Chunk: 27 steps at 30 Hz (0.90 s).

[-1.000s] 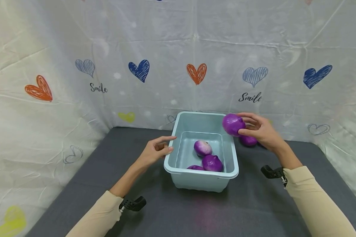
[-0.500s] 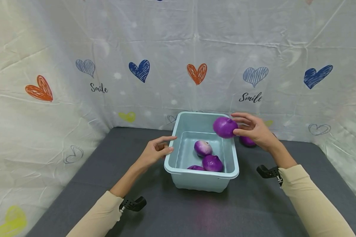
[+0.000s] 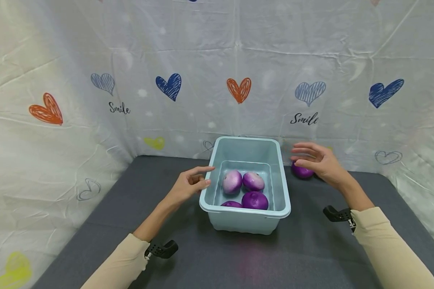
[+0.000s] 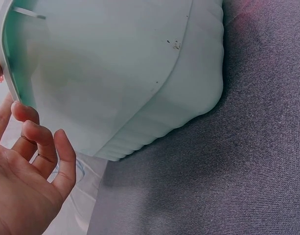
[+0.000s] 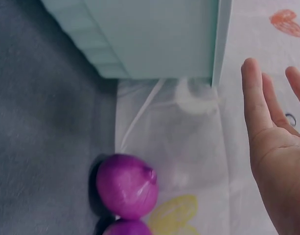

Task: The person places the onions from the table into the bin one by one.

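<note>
A light blue plastic bin (image 3: 251,221) stands on the dark cloth with several red onions inside. Toward its back lie two paler onions, left (image 3: 232,182) and right (image 3: 253,181). In front of them sit a deep purple onion (image 3: 254,200) and another onion (image 3: 231,204), partly hidden by the front wall. My left hand (image 3: 188,184) holds the bin's left rim, thumb and index finger over it, the other fingers curled outside. Right of the bin, my right hand (image 3: 320,162) is raised with loose fingers and nothing in it, overlapping an onion (image 3: 301,171) on the cloth.
The right wrist view shows one onion (image 5: 127,186) beside the bin and part of a second onion (image 5: 127,227) touching it. A white sheet (image 3: 202,52) printed with hearts hangs behind and along the sides of the grey-black table (image 3: 188,261).
My right hand has let go of its onion inside the bin and moved back right. The onions in the bin have shifted, and one more lies among them. My left hand stays put.
</note>
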### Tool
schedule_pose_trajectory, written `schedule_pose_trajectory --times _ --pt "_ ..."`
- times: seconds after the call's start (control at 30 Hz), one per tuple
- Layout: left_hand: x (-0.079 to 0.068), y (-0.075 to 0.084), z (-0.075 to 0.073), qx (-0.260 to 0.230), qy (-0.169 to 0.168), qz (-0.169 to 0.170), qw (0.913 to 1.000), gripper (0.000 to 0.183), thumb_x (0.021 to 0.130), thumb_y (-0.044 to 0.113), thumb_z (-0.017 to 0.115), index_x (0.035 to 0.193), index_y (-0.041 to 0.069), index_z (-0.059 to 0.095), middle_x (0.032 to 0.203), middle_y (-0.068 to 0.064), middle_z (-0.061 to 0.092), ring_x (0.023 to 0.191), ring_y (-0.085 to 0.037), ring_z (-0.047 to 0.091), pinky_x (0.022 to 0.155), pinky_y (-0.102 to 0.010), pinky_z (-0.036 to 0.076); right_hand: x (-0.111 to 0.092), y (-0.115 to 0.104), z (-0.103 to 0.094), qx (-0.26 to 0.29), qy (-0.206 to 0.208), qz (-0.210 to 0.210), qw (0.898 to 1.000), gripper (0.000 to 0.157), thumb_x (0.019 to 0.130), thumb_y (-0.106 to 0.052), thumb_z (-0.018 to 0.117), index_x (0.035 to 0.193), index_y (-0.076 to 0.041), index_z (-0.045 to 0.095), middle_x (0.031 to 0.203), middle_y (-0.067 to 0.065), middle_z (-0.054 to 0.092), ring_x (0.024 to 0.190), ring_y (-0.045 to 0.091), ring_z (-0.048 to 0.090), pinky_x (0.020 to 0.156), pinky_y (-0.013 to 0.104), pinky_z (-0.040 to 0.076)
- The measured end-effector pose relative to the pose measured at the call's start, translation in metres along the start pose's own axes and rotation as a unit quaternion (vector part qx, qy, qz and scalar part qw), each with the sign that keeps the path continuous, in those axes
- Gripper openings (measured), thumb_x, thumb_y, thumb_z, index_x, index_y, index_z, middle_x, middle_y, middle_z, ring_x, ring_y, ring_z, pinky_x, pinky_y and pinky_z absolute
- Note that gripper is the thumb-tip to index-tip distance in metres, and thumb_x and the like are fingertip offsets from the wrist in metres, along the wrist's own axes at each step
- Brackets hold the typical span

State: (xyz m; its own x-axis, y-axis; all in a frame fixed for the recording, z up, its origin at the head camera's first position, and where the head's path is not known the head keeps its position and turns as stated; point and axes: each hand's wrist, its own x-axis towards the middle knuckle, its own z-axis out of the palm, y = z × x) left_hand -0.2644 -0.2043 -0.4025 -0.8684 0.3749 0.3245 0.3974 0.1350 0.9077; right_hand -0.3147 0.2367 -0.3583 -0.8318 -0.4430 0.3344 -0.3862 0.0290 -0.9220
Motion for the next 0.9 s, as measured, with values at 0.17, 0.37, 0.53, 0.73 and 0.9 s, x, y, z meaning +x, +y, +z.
schedule_pose_trajectory --times 0.17,0.37,0.53,0.73,0.9 --pt "0.000 0.000 0.000 0.002 0.000 -0.003 1.0000 0.045 0.100 0.012 0.067 0.143 0.001 0.058 0.073 -0.032 0.045 0.063 -0.016 0.046 0.060 -0.031 0.045 -0.010 0.000 -0.007 -0.020 0.016 0.020 0.999 0.044 0.099 0.000 0.065 0.142 -0.004 0.055 0.137 0.015 0.056 0.120 0.025 0.062 0.093 0.035 0.051" --pt "0.000 0.000 -0.001 0.005 0.003 -0.005 1.0000 0.043 0.100 0.011 0.067 0.142 0.005 0.060 0.071 -0.019 0.050 0.063 -0.029 0.045 0.060 -0.033 0.046 -0.020 0.004 -0.015 -0.015 0.025 0.026 0.999 0.043 0.100 0.000 0.063 0.142 -0.002 0.054 0.137 0.013 0.056 0.119 0.024 0.062 0.092 0.033 0.051" --pt "0.000 0.000 0.000 0.002 0.002 -0.007 1.0000 0.043 0.100 0.012 0.067 0.142 0.007 0.061 0.072 -0.026 0.048 0.064 -0.033 0.044 0.060 -0.035 0.045 -0.029 0.009 -0.022 -0.023 0.041 0.035 0.998 0.042 0.100 0.000 0.064 0.141 -0.001 0.055 0.133 0.010 0.060 0.119 0.025 0.063 0.091 0.029 0.051" --pt "0.000 -0.001 -0.001 0.009 0.000 -0.005 0.9999 0.043 0.100 0.012 0.067 0.143 0.008 0.060 0.075 -0.037 0.043 0.061 -0.020 0.044 0.061 -0.032 0.044 -0.041 0.016 -0.033 -0.028 0.046 0.039 0.998 0.041 0.100 -0.001 0.064 0.140 -0.004 0.056 0.133 0.013 0.059 0.114 0.017 0.065 0.091 0.027 0.051" --pt "0.000 -0.002 -0.001 0.013 0.000 -0.003 0.9999 0.043 0.101 0.012 0.066 0.143 0.007 0.059 0.075 -0.036 0.044 0.061 -0.016 0.044 0.061 -0.031 0.043 -0.053 0.024 -0.043 -0.003 0.056 0.039 0.998 0.038 0.101 -0.001 0.063 0.138 -0.002 0.056 0.129 0.010 0.060 0.109 0.015 0.067 0.088 0.030 0.052"
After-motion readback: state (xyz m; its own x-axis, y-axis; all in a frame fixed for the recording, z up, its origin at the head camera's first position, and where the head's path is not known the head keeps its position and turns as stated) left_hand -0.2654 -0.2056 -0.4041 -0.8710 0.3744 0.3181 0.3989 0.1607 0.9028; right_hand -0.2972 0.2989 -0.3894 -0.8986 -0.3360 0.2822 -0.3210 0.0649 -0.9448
